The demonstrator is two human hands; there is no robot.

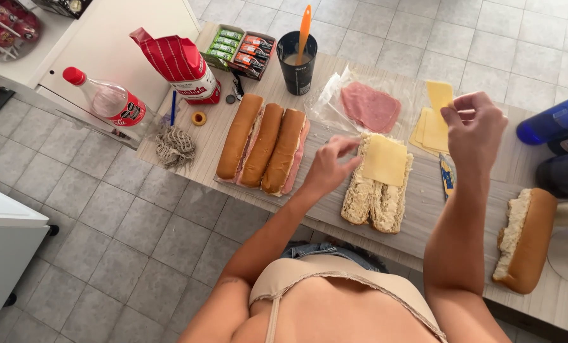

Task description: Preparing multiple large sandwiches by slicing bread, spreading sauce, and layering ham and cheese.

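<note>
Cheese goes onto bread at this moment, by the look of it. An open split roll (376, 190), spread with a pale filling, lies near the front edge of the counter (424, 222), and one square cheese slice (384, 159) already covers its far half. The left hand (328, 166) rests at the roll's left side, fingers (347, 147) half curled and pinched lightly toward the slice's corner, touching or just beside it; I cannot tell which. The right hand (478, 124) is raised above the counter, its thumb and fingertips closed on the edge of another cheese slice (438, 101), peeling it up from the cheese stack (427, 130) that lies toward the back edge.

Judging from this, the near half of the roll is not yet covered, so the next move calls for a clean separation of the lifted slice from the stack, then laying it flat beside the first without overlap.

Sliced ham (370, 107) in clear wrap sits behind the roll. Three closed filled rolls (263, 147) lie toward the left edge, another split roll (525, 238) near the right edge, and a black cup (297, 63) with an orange spatula (304, 28) stands at the back.
</note>
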